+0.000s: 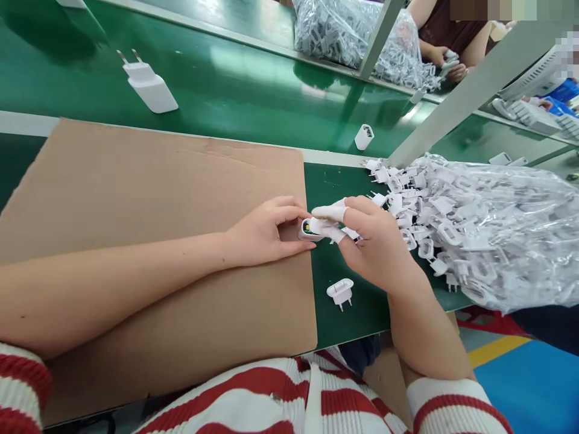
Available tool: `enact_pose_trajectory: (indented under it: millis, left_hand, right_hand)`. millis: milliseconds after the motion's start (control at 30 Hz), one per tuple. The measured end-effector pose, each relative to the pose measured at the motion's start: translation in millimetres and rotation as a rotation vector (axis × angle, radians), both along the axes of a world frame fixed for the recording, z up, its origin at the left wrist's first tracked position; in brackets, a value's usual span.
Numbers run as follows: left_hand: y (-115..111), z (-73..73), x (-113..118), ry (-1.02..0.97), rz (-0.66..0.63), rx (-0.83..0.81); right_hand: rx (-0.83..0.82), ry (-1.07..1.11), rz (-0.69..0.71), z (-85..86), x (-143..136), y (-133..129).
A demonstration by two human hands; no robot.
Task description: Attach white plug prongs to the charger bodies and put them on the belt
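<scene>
My left hand (266,232) pinches an open white charger housing (311,236) between thumb and fingers at the right edge of the cardboard sheet (217,199). Something yellow and green shows inside the housing. White finger covers are on the thumb and finger of my right hand (373,241), which is closed at the housing's right side on a small white piece whose shape is mostly hidden. Below my right hand a white plug cap (341,292) with two pins lies on the green table (362,322).
A clear bag (506,229) spills white plug caps at the right. An assembled charger (151,87) and a white housing (364,137) lie on the green belt (235,90). A metal post (470,84) slants behind the bag. Across the belt, another person's hands (447,63) hold white parts.
</scene>
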State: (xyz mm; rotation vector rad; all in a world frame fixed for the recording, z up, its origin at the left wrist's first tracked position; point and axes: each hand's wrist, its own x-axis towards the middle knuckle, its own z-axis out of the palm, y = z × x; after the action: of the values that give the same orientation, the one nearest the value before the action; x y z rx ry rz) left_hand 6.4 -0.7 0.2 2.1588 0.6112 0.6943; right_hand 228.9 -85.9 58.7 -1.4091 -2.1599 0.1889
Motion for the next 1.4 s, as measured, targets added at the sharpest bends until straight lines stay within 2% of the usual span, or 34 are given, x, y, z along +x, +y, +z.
enact_pose_trajectory:
  millis: [233, 533, 733, 933, 1200, 1400]
  left_hand:
    - [0.8, -4.1, 0.5, -0.006, 0.023, 0.024]
    - [0.8, -3.8, 1.2, -0.015, 0.012, 0.029]
    - [1.8, -3.5, 1.3, 0.006, 0.008, 0.025]
    - [3.3, -4.5, 1.0, 0.009, 0.003, 0.028]
    - [1.0, -3.6, 1.4, 0.007, 0.020, 0.009]
    - [-0.4, -1.4, 0.7, -0.007, 0.024, 0.018]
  right_hand:
    - [0.021, -0.037, -0.010, -9.6, -11.3, 5.5]
    - [0.078, 0.023, -0.043, -9.9, -11.7, 0.3]
    - [0.047, -0.046, -0.048, -10.3, -13.5, 3.5]
    - [0.118, -0.112, -0.039, -9.3, -15.2, 2.5]
    - [0.128, -0.195, 0.004, -6.2, -17.4, 4.7]
    - [0.104, -0.188, -0.062, -7.2, -20.2, 6.7]
